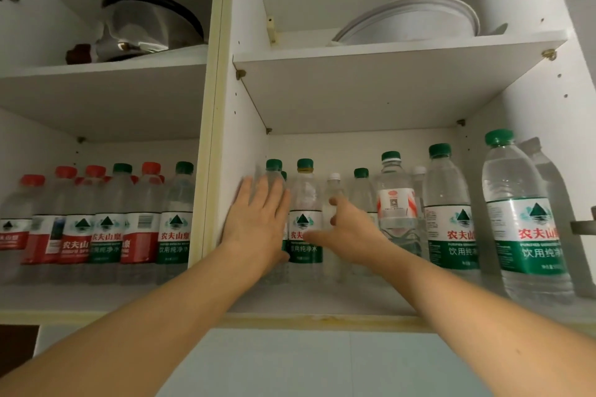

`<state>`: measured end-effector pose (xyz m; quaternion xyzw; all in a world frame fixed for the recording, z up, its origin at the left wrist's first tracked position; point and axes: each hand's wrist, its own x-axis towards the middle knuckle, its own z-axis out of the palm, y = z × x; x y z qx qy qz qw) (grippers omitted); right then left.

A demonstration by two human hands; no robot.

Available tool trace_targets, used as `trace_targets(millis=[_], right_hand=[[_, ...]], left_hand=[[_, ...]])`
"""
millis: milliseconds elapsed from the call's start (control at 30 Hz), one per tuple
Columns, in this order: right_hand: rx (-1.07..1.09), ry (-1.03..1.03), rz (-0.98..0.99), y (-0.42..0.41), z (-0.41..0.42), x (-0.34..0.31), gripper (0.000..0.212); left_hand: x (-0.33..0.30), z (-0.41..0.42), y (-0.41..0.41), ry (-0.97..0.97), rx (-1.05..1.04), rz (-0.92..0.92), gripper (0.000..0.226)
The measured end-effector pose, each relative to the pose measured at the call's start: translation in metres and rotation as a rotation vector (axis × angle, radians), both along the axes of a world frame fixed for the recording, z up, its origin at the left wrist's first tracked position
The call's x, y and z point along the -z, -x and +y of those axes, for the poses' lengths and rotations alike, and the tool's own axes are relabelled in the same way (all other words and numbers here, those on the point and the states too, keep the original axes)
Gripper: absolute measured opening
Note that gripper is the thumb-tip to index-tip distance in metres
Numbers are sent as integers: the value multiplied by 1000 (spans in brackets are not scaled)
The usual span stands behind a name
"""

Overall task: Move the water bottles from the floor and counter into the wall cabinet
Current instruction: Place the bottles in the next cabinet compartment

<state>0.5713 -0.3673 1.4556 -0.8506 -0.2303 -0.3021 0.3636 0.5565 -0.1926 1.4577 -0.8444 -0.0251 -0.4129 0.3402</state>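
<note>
Home kitchen: wall cabinet [213,80] (pot [151,26], plates [409,22]).

The left hand [258,219] hides most of a green-capped bottle [274,171]; the rightmost bottle [548,190] is blurred.

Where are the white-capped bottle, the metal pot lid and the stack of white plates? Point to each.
white-capped bottle [334,200], head view, on its clear upper body.
metal pot lid [151,26], head view, on its shiny dome.
stack of white plates [416,22], head view, on the front plate's underside.

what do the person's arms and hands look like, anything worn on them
Both forearms are bare with no sleeves in view. The left hand and right hand wear no gloves, and no rings, watch or bracelets show on them.
</note>
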Motion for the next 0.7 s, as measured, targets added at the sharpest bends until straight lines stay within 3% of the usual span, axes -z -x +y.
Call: trace_targets(millis=[167, 233, 367, 500, 700], right_hand=[[215, 79, -447, 56, -44, 8, 40], [288, 46, -539, 71, -65, 10, 39], [419, -59, -393, 79, -99, 18, 54], [470, 48, -277, 74, -111, 41, 79], [419, 11, -242, 58, -115, 59, 95]], left_hand=[[-16, -4, 22, 108, 401, -119, 90], [-20, -15, 26, 130, 569, -118, 80], [-15, -59, 25, 234, 784, -71, 78], [-10, -111, 14, 425, 891, 5, 83], [-3, -153, -10, 921, 974, 305, 89]])
